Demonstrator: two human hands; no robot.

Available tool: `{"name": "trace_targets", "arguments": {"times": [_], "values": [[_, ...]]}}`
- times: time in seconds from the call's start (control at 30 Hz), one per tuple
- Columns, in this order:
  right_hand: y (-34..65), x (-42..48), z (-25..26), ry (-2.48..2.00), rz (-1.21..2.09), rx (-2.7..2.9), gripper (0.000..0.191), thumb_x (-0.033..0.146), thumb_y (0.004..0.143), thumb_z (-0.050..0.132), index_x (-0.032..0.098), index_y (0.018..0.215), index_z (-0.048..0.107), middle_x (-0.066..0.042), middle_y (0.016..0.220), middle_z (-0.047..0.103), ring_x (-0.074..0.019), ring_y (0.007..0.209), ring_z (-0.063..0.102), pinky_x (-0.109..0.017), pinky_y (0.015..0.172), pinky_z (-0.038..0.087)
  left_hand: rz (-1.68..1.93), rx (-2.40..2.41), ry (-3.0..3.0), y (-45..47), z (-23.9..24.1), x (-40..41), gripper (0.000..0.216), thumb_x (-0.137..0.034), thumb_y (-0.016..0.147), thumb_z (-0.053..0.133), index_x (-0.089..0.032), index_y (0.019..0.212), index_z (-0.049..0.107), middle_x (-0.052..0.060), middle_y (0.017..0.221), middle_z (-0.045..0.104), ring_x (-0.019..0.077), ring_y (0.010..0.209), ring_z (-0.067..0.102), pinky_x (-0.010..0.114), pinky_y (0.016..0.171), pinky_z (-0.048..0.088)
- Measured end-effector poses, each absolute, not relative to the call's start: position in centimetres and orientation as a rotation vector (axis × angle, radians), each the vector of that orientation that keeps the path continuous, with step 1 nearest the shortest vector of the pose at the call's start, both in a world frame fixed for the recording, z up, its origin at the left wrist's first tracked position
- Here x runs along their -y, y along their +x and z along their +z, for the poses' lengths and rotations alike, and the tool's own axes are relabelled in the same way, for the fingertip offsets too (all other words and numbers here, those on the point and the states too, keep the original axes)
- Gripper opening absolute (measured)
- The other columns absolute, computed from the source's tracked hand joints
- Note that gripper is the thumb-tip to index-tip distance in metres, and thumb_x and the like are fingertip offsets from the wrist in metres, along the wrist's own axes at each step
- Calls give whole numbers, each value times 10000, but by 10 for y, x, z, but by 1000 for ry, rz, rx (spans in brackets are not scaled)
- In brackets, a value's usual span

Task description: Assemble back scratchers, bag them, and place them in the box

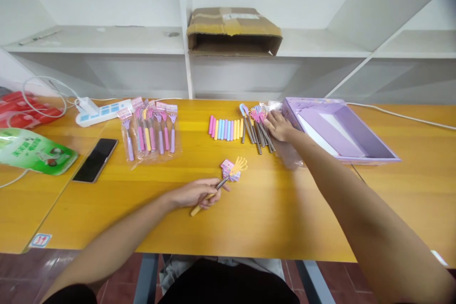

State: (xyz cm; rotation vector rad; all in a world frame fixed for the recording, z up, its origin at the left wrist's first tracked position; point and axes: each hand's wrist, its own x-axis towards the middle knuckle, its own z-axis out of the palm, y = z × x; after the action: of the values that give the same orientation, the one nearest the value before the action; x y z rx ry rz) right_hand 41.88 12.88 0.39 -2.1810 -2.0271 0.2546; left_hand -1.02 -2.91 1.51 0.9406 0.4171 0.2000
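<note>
Scratcher [223, 181], yellow, in the left hand [206, 194], tilted, with the head over the cards [225, 166] on the table [256, 228]; whether touching the cards, cannot tell. Left hand closed, fingers curled round the rod and yellow handle, one finger stretched out just in front of the cards.

Seemingly a bagging step, judging by the wrapped scratchers [166, 138] behind and left of the cards, and by the handle already fitted on the yellow one. Right hand [278, 127] behind and right of the cards, palm down at the clear bags [290, 154], just beside the loose scratchers [260, 149] with bare metal rods; how far open, and whether pinching any film, cannot tell.

Probably called for next: a single bag drawn free without dragging the rods along, then a steady left grip for sliding the yellow scratcher and perhaps a card inside.

Directly behind the cards, a row of loose handles [225, 129] in pink, yellow, blue and purple. Farther right of the cards, past the bags, a purple box [377, 158].
</note>
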Motion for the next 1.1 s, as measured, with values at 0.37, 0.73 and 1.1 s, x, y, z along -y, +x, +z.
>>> {"name": "trace_targets", "arguments": {"times": [0.37,0.73,1.1], "values": [[307,29,77,-1094,1002,2305,219,426,996,586,253,885,662,-55,902,684,-208,790,622,-362,743,516,537,-741,1780,-16,29,37,318,-353,1112,499,-226,1402,467,21,974,592,171,857,545,313,835,466],[222,82,20,-1004,1269,1813,572,625,1094,406,233,685,331,35,660,297,-127,615,281,-311,598,266,391,-757,2509,-4,41,40,249,-268,1110,467,-194,1116,704,110,940,641,273,900,514,377,860,408],[226,94,25,-884,1372,1635,543,514,1119,448,223,696,273,39,691,240,-104,619,233,-297,589,216,537,-542,2935,-8,41,40,230,-247,1133,480,-190,979,641,40,801,645,202,715,555,326,645,374]]}}
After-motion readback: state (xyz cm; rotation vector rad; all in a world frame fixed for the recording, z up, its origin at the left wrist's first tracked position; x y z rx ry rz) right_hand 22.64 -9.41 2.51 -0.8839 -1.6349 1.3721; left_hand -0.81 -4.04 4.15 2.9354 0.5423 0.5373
